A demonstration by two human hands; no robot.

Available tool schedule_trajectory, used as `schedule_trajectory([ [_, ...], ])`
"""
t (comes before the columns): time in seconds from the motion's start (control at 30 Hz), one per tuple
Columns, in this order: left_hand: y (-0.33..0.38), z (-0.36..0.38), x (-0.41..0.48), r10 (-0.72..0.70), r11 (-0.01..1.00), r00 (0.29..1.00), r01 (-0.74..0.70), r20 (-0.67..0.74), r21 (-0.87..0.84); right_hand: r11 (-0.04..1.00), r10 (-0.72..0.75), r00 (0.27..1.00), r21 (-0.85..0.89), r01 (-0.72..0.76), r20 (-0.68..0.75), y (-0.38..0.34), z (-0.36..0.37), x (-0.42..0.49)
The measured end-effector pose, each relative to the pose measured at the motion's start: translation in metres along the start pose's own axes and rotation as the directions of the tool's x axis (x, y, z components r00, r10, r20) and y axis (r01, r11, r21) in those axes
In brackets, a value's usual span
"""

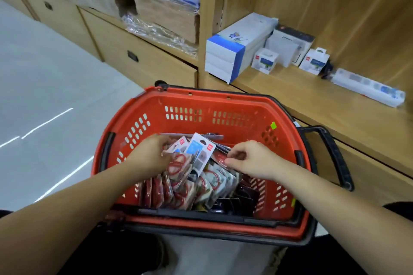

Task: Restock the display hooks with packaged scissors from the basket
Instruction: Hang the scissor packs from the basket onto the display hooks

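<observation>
The packaged scissors (199, 152) stand on edge in the basket (223, 96): light, stiff cards, slick blisters, I judge, best taken by the top edge. At their nine o'clock my left hand (154, 154) curls round several; at three o'clock my right hand (248, 161) pinches one card's edge.

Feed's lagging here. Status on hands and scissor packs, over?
Left hand grips scissor packs in red basket. Right hand pinches pack edges. None lifted clear. Display hooks not in view.
</observation>
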State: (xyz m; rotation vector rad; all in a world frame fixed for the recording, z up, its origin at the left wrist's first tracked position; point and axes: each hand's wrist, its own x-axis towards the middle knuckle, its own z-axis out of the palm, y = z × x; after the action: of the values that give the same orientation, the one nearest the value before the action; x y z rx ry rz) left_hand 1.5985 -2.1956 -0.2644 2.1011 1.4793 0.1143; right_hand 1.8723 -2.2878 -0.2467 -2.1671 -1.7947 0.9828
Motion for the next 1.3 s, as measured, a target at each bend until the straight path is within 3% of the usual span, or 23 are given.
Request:
schedule_trajectory([
  [0.1, -0.027, -0.008, -0.002, -0.11, 0.991, 0.994, 0.111, -0.017, 0.077, 0.994, -0.092, 0.995, 0.048, 0.093, -0.035, -0.023, 0.025, 0.032],
  [0.23, -0.035, -0.007, -0.002, -0.203, 0.979, 0.94, 0.196, 0.276, 0.052, 0.992, -0.118, 0.993, -0.034, 0.117, -0.006, -0.051, 0.055, 0.072],
  [0.37, -0.03, 0.002, -0.006, -0.191, 0.98, 0.866, 0.195, 0.462, 0.039, 0.954, -0.124, 0.986, -0.286, 0.087, -0.113, -0.075, 0.077, 0.092],
  [0.5, -0.032, 0.013, -0.005, -0.2, 0.976, 0.794, 0.215, 0.575, 0.042, 0.994, -0.004, 1.0, -0.11, 0.005, 0.008, -0.084, 0.095, 0.097],
  [0.63, -0.035, 0.019, -0.006, -0.211, 0.977, 0.742, 0.179, 0.637, 0.115, 0.978, 0.129, 0.992, 0.163, -0.127, -0.002, -0.086, 0.094, 0.099],
  [0.8, -0.03, 0.025, -0.013, -0.134, 0.984, 0.8, 0.178, 0.584, -0.018, 0.921, 0.243, 0.962, 0.282, -0.269, 0.123, -0.093, 0.102, 0.105],
  [0.93, -0.03, 0.019, -0.008, -0.206, 0.932, 0.923, 0.286, 0.324, -0.222, 0.885, 0.241, 0.947, 0.351, -0.304, 0.211, -0.094, 0.11, 0.093],
  [1.03, -0.035, 0.023, -0.002, -0.28, 0.862, 0.918, 0.37, 0.28, -0.348, 0.852, 0.269, 0.939, 0.401, -0.336, 0.215, -0.085, 0.116, 0.084],
  [1.2, -0.031, 0.041, 0.002, -0.255, 0.925, 0.897, 0.335, 0.362, -0.178, 0.821, 0.283, 0.949, 0.476, -0.314, 0.139, -0.064, 0.09, 0.075],
  [1.3, -0.031, 0.052, 0.005, -0.257, 0.916, 0.906, 0.339, 0.336, -0.213, 0.826, 0.281, 0.954, 0.478, -0.297, 0.107, -0.05, 0.071, 0.064],
])
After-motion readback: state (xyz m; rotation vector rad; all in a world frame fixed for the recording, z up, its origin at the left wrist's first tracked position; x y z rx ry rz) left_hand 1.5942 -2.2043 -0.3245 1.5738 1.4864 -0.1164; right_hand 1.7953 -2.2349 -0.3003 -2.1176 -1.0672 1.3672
